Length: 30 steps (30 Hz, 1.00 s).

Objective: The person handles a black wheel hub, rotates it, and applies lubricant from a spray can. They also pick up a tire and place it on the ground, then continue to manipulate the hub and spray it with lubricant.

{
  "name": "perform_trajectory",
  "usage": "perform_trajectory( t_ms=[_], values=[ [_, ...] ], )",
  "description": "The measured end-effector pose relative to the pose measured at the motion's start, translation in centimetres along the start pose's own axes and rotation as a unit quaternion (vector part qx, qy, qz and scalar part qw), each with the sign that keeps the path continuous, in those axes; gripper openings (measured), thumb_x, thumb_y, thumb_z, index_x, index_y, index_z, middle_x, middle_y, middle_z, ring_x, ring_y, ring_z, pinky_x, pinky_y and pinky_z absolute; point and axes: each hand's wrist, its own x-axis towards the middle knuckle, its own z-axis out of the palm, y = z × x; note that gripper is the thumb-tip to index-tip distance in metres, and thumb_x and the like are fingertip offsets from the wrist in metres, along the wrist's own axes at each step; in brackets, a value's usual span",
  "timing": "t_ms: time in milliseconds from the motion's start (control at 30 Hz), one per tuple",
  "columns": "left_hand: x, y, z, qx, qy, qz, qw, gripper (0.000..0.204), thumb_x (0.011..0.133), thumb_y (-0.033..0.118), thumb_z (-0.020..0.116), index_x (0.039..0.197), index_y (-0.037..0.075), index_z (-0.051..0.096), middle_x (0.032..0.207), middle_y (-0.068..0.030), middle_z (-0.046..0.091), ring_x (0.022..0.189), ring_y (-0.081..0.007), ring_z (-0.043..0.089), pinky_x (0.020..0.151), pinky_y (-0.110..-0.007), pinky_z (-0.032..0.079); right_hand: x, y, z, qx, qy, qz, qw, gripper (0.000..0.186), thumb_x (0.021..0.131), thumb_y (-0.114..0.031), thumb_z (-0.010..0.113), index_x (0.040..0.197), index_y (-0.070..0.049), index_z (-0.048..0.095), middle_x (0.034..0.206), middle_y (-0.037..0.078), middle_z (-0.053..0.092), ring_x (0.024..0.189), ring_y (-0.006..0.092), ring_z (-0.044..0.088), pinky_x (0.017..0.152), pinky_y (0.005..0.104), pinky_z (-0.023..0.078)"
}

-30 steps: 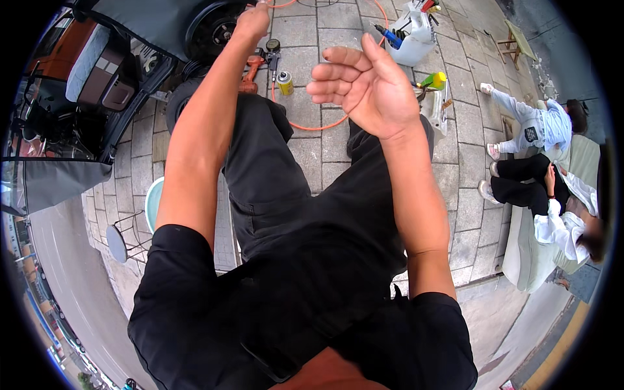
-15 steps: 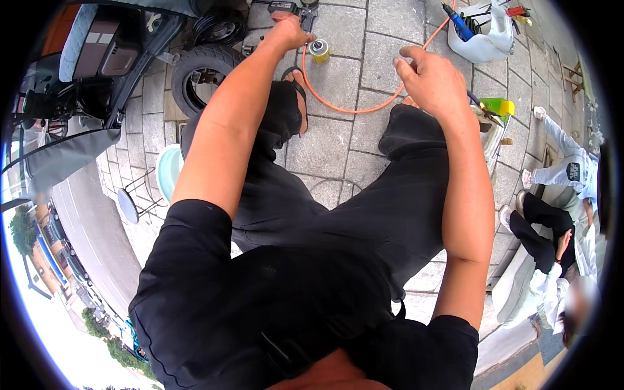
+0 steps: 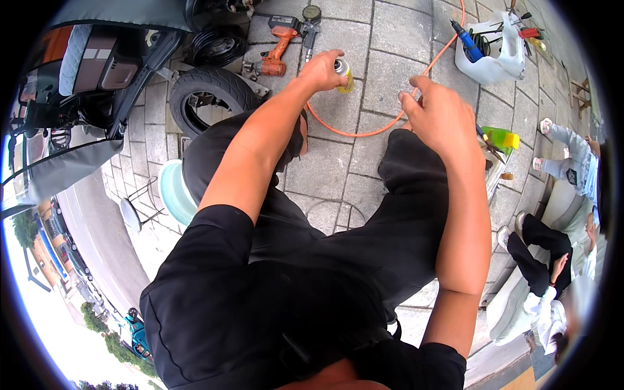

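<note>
My left hand (image 3: 323, 70) is closed around the side of a yellow spray can (image 3: 348, 83) with a pale top, above the paving near my left foot. Part of the can is hidden by the fingers. My right hand (image 3: 444, 117) hovers over my right knee, thumb and forefinger bent and a little apart, with nothing visible between them. An orange hose (image 3: 354, 134) curves across the paving between the two hands. Left of the can lie an orange-and-black cordless impact wrench (image 3: 278, 49) and a tire inflator with a round gauge (image 3: 311, 29).
A scooter wheel with its tire (image 3: 211, 91) lies at left beside a parked scooter (image 3: 110, 58). A white cut-open jug (image 3: 500, 65) holds tools at far right. A green bottle with a yellow cap (image 3: 500, 140) is nearer. A pale green stool (image 3: 177, 192) stands at my left. People sit at right.
My left hand has come from over the impact wrench to the spray can and grasped it. The can has shifted right. The wrench is now uncovered, and the view has tilted slightly.
</note>
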Motion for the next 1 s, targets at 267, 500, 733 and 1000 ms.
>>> perform_trajectory(
  t_ms=[267, 500, 733, 1000],
  values=[
    [-5.5, 16.2, -10.4, -0.216, -0.046, 0.261, 0.940, 0.097, 0.077, 0.026, 0.090, 0.158, 0.001, 0.042, 0.123, -0.0174, 0.071, 0.105, -0.0243, 0.070, 0.093, -0.035, 0.058, -0.2, -0.8, 1.3, 0.032, 0.124, -0.036, 0.991, 0.087, 0.083, -0.031, 0.083, 0.158, -0.008, 0.046, 0.148, 0.022, 0.061, 0.129, 0.0431, 0.064, 0.107, 0.0504, 0.052],
    [-10.5, 14.0, -15.1, -0.323, -0.122, 0.146, 0.927, 0.097, 0.092, 0.027, 0.087, 0.168, 0.008, 0.030, 0.131, -0.0169, 0.069, 0.115, -0.0214, 0.066, 0.104, -0.039, 0.053, -1.9, -1.3, 1.4, 0.171, 0.176, -0.110, 0.963, 0.083, 0.081, -0.035, 0.077, 0.150, 0.001, 0.048, 0.131, 0.032, 0.065, 0.117, 0.0497, 0.067, 0.102, 0.0534, 0.053],
    [-3.7, -2.9, -14.7, -0.017, -0.117, 0.122, 0.985, 0.076, 0.094, 0.022, 0.082, 0.157, 0.003, 0.045, 0.124, -0.0219, 0.073, 0.111, -0.0285, 0.072, 0.097, -0.041, 0.056, -1.8, -1.7, 2.1, 0.155, 0.168, -0.151, 0.962, 0.072, 0.079, -0.032, 0.080, 0.138, 0.002, 0.054, 0.116, 0.026, 0.067, 0.104, 0.0467, 0.069, 0.096, 0.0539, 0.053],
    [2.6, -11.3, -13.3, 0.203, -0.157, 0.002, 0.967, 0.065, 0.090, 0.032, 0.082, 0.142, -0.001, 0.060, 0.111, -0.0288, 0.076, 0.108, -0.0450, 0.074, 0.090, -0.049, 0.058, -1.2, -3.5, 2.5, 0.132, 0.166, -0.197, 0.957, 0.059, 0.078, -0.024, 0.081, 0.125, 0.003, 0.058, 0.104, 0.019, 0.066, 0.097, 0.0374, 0.070, 0.084, 0.0462, 0.052]
  ],
)
